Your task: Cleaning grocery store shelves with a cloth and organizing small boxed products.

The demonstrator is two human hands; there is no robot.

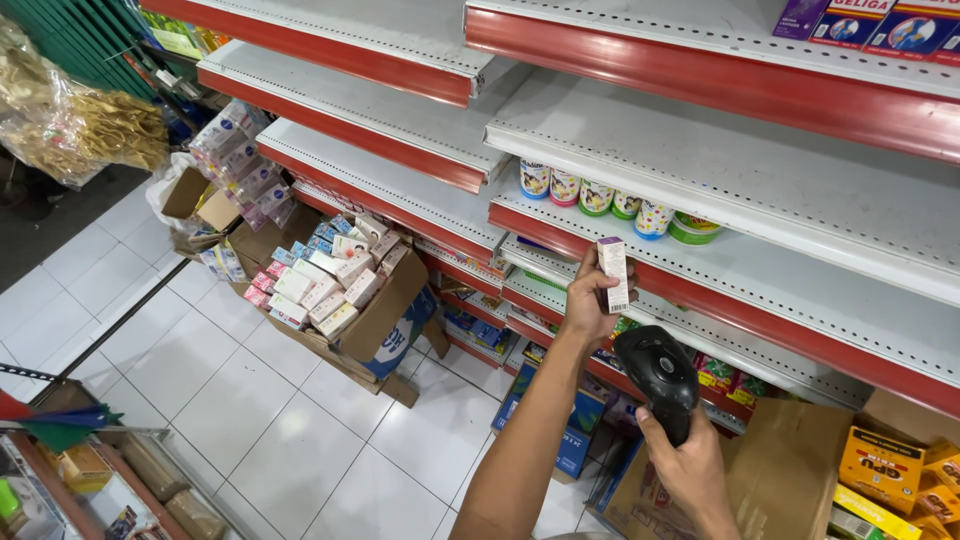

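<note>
Nearest, a black scanner (658, 378) is gripped by the right hand (690, 470), the fingers curled tight round its handle so that its rounded head points up and away from the wrist. Just above that head, and slightly to its left, a small upright box (613, 274) is held by the left hand (588, 300), pinched between thumb and fingers along its lower half, its barcoded side turned toward the scanner. The box and the scanner are kept near each other but apart.

Beyond the left hand, a row of small round tubs (600, 196) with coloured labels is seen on a white shelf with a red edge (760, 300); further shelves of the same kind are stacked above and below it. To the right of the right hand, a brown carton (790, 465) is set, with yellow and orange packets (885, 465) beside it. Below the left forearm, blue boxes (575, 440) are stood on the white tiled floor (290, 440).

Well to the left of both hands, an open cardboard box (385, 315) is filled with small pink and white packs (330, 275). Farthest left, clear bags of pale crackers (75, 125) are hung.
</note>
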